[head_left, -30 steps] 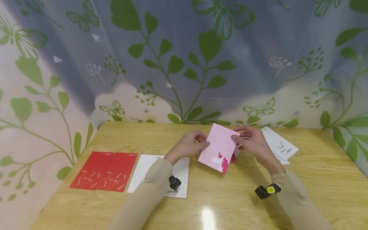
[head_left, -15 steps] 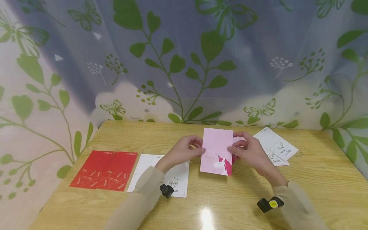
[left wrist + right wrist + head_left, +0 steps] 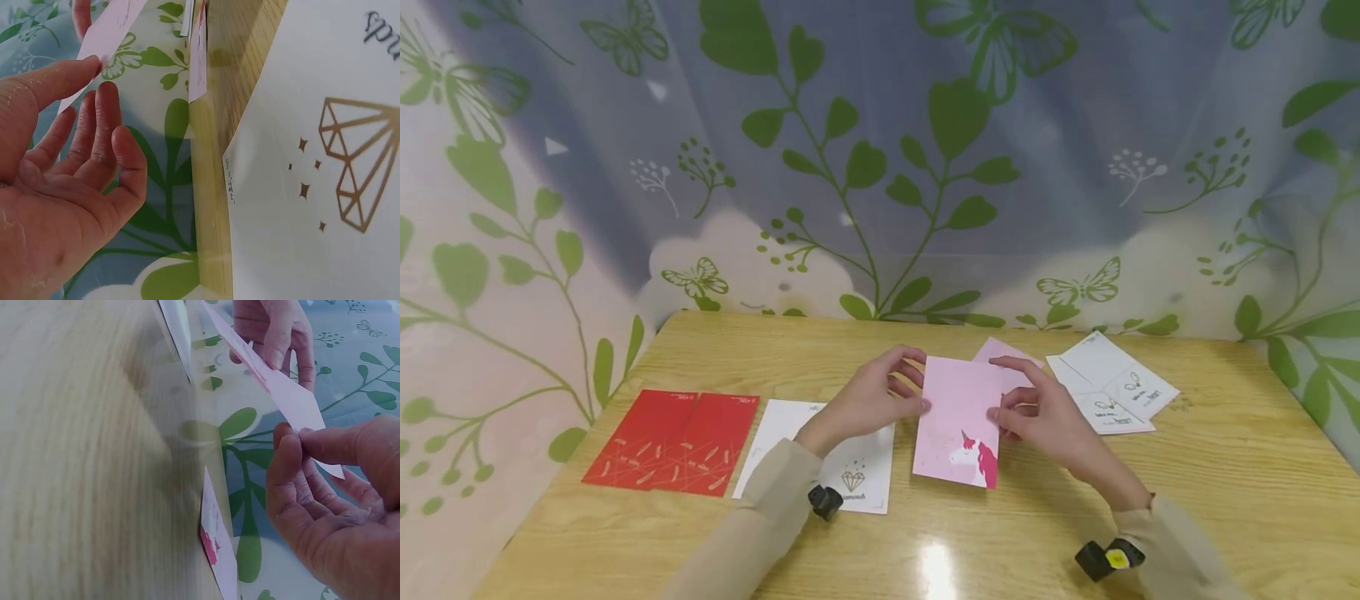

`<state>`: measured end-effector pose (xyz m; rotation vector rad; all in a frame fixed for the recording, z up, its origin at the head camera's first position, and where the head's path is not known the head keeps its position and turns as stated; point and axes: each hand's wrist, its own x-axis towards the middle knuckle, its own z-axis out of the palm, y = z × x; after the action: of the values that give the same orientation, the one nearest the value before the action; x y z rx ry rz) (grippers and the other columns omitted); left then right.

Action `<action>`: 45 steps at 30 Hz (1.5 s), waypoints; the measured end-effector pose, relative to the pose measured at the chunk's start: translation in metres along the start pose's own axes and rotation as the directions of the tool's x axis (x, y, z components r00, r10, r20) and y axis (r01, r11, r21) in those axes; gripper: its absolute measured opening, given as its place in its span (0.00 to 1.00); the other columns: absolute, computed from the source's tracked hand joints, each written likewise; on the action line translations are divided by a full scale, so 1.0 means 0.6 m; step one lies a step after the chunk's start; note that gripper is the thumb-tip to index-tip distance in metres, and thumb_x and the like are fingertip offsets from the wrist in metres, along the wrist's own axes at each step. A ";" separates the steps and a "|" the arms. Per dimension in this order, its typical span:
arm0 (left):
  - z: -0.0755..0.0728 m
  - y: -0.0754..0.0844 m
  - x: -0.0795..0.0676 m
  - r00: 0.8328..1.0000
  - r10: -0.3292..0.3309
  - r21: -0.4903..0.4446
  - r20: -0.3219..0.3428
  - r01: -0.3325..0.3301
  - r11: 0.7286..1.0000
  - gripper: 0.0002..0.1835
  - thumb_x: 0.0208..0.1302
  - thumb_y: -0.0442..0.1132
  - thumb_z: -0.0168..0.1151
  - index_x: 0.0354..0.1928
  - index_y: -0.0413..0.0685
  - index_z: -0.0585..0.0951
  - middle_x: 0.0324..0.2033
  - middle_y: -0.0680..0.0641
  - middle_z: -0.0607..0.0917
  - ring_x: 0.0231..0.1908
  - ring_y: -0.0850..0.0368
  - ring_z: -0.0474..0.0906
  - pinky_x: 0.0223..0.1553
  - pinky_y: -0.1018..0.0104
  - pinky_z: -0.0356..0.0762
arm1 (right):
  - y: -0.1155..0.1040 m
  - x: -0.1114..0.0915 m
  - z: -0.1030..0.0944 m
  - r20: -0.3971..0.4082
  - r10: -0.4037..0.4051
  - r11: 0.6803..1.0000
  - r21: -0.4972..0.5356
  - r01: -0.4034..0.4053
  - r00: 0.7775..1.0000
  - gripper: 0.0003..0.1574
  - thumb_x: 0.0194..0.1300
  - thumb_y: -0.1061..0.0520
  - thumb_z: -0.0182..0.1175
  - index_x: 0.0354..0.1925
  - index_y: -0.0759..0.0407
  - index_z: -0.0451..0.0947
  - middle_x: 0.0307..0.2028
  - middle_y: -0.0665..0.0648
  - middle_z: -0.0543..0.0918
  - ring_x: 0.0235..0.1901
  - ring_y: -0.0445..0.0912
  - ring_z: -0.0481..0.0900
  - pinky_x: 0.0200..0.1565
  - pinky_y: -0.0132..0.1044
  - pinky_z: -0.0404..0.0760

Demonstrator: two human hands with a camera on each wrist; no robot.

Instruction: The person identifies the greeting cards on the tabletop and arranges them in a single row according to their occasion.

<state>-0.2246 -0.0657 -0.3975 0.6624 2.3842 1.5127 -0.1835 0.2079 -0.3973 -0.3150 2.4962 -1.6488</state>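
A pink card (image 3: 957, 417) with a white and magenta unicorn at its lower right is held up over the table between both hands. My left hand (image 3: 880, 396) pinches its left edge, thumb in front and fingers behind. At the opposite edge, my right hand (image 3: 1045, 412) pinches the card between thumb and fingers, as the right wrist view also shows. Behind the held card and right hand, a second pink card (image 3: 991, 348) lies on the table, partly hidden. In the right wrist view, this second card (image 3: 219, 550) shows magenta printing.
Two red cards (image 3: 673, 442) with gold feather prints lie side by side at the left. White paper with a gold diamond heart (image 3: 853, 481) lies beside them, partly under my left forearm. White cards with lettering (image 3: 1112, 387) overlap at the back right. A leaf-patterned curtain (image 3: 880, 208) hangs behind the table.
The held pink card has turned from a tilt to nearly straight and come lower, toward me. The left hand has followed it down. More of the second pink card and the white cards now shows.
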 end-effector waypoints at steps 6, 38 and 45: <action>-0.004 -0.006 0.000 1.000 0.015 0.006 0.009 -0.015 1.000 0.17 0.64 0.37 0.71 0.53 0.50 0.79 0.46 0.47 0.84 0.41 0.57 0.84 0.47 0.64 0.83 | 0.007 0.000 0.009 -0.013 0.017 1.000 0.000 -0.017 1.000 0.29 0.70 0.64 0.63 0.65 0.58 0.67 0.31 0.61 0.83 0.25 0.47 0.82 0.30 0.41 0.87; -0.018 -0.036 0.030 0.982 -0.067 0.504 0.175 -0.031 0.863 0.14 0.64 0.44 0.71 0.50 0.50 0.86 0.53 0.47 0.86 0.58 0.50 0.78 0.66 0.46 0.71 | 0.027 0.051 0.046 0.071 -0.120 0.880 -0.455 0.139 0.990 0.10 0.64 0.61 0.68 0.43 0.56 0.78 0.32 0.55 0.85 0.30 0.42 0.79 0.34 0.35 0.77; -0.005 -0.030 0.033 0.979 -0.127 0.557 0.158 0.018 0.830 0.13 0.63 0.47 0.72 0.49 0.54 0.86 0.62 0.45 0.79 0.66 0.42 0.71 0.69 0.26 0.56 | 0.030 0.055 0.046 0.099 -0.107 0.847 -0.512 0.143 0.989 0.08 0.63 0.62 0.68 0.40 0.58 0.78 0.32 0.53 0.84 0.32 0.43 0.78 0.37 0.37 0.77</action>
<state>-0.2475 -0.0648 -0.4116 0.7732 2.6602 0.6661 -0.2110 0.1819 -0.4248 -0.5873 2.8813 -0.9365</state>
